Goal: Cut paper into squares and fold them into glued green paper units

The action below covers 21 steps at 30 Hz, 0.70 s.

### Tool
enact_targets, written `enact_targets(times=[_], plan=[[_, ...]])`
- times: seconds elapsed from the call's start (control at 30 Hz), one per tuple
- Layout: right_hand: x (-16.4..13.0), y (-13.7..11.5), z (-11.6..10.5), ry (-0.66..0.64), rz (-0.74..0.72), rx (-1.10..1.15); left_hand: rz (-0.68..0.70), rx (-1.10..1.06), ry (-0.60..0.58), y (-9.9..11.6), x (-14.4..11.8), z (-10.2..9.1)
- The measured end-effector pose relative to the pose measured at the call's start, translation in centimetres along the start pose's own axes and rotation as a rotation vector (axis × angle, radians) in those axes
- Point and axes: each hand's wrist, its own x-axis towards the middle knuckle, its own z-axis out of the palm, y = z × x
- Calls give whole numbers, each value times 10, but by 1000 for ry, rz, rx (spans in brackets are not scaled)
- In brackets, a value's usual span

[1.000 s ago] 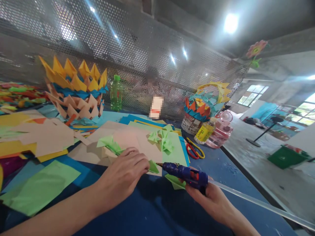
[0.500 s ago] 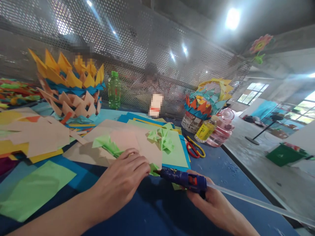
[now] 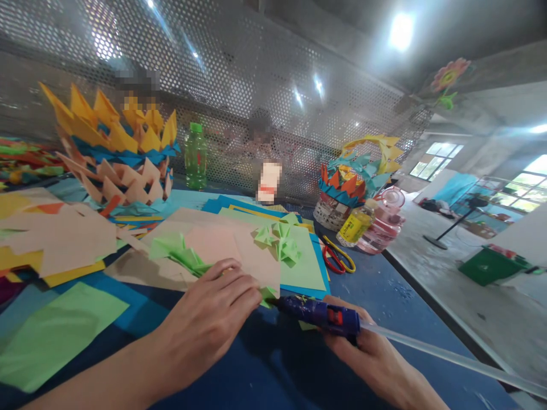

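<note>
My left hand [image 3: 222, 299] is closed on a folded green paper piece [image 3: 268, 295], most of it hidden by the fingers. My right hand [image 3: 363, 336] grips a dark blue glue gun [image 3: 318, 313], a long translucent glue stick [image 3: 431, 349] running out of its back. The gun's nozzle is at the edge of the green piece beside my left fingertips. More folded green paper [image 3: 182, 253] lies just beyond my left hand. A green folded-paper cluster [image 3: 282, 240] rests on flat green and beige sheets [image 3: 252, 239].
Red and yellow scissors [image 3: 337, 256] lie to the right, near a yellow-labelled bottle [image 3: 355, 225] and a pink jug [image 3: 382, 225]. Folded-paper baskets [image 3: 128, 182] stand at left, with a green bottle [image 3: 195, 159] beside them. A perforated metal panel [image 3: 239, 74] rises behind.
The view has turned very slightly. The glue gun's nozzle has shifted a little left along the green paper; both hands keep their grip.
</note>
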Motion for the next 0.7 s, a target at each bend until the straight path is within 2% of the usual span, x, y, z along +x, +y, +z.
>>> enact_targets(times=[0.7], plan=[[-12,27,7,114,85,33,-38,31,1,2,3,-10]])
